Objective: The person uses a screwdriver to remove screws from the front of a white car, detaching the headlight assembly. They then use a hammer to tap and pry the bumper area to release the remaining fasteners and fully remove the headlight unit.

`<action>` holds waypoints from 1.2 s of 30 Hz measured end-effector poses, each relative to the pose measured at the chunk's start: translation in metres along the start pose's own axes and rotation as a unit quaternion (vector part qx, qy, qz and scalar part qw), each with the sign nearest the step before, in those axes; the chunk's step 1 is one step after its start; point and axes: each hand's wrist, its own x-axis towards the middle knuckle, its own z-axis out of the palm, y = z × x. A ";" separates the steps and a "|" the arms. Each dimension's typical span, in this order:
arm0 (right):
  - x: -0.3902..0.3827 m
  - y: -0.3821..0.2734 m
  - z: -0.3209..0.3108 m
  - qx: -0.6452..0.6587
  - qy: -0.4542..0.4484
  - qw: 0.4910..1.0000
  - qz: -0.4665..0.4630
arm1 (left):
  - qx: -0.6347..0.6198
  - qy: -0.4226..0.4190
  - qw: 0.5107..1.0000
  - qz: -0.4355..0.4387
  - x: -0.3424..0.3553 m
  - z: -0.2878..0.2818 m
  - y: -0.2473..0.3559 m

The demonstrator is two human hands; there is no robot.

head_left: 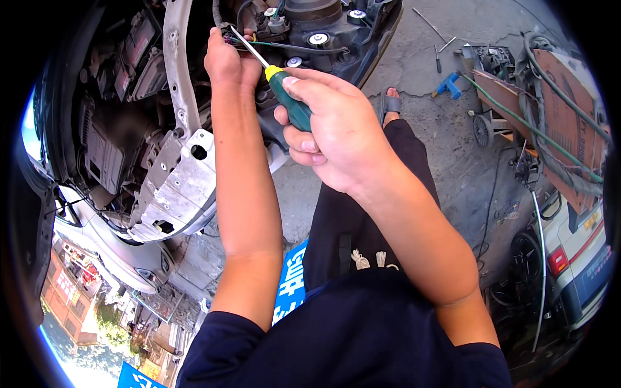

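Note:
My right hand (336, 126) is wrapped round the green and yellow handle of a screwdriver (290, 98). The metal shaft slants up and left, and its tip lies at the fingers of my left hand (233, 68). That hand is closed by the front of an opened car, round a bundle of wiring (228, 40); its grip is partly hidden. A thin green wire (259, 44) runs rightward from there toward a black plastic part with round metal fasteners (318, 39).
A bare metal crossmember (184, 77) and bracket (187, 171) border the engine bay at left. On the concrete, thin rods, a blue tool (447, 85) and a wheeled cart with hoses (501, 123) sit at right. A white vehicle (576, 265) stands behind them.

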 end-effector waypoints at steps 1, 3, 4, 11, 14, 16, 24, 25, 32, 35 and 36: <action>0.000 0.001 0.000 -0.001 -0.006 1.000 0.007 | -0.004 -0.003 1.000 -0.003 -0.001 0.000 0.000; 0.000 0.001 0.001 -0.047 0.007 0.999 -0.013 | 0.001 -0.002 1.000 -0.006 -0.002 0.001 0.001; -0.001 0.000 0.002 -0.066 0.007 0.998 -0.002 | -0.001 -0.007 1.000 -0.005 -0.003 0.001 0.001; -0.021 -0.015 0.007 -0.592 0.083 0.773 -0.213 | -0.004 0.007 1.000 0.009 -0.004 0.003 -0.002; -0.029 -0.017 0.012 -0.620 0.083 0.752 -0.205 | 0.000 0.007 1.000 0.005 -0.003 0.001 -0.002; -0.026 -0.017 0.015 -0.614 0.089 0.755 -0.211 | -0.011 0.005 1.000 0.001 -0.003 0.001 -0.002; -0.006 -0.005 0.016 -0.551 0.095 0.808 -0.187 | 0.009 0.031 0.999 0.006 -0.008 0.007 -0.001; -0.005 -0.002 0.016 -0.529 0.092 0.827 -0.167 | 0.014 0.026 1.000 0.006 -0.009 0.007 -0.001; -0.009 0.041 0.019 -0.732 0.147 0.636 -0.196 | 0.045 0.031 0.998 -0.011 -0.013 0.010 0.000; -0.010 0.051 0.016 -0.732 0.173 0.617 -0.229 | 0.026 0.024 0.999 -0.018 -0.011 0.009 0.000; -0.009 0.052 0.014 -0.721 0.160 0.635 -0.227 | 0.023 0.022 0.999 -0.017 -0.011 0.009 0.000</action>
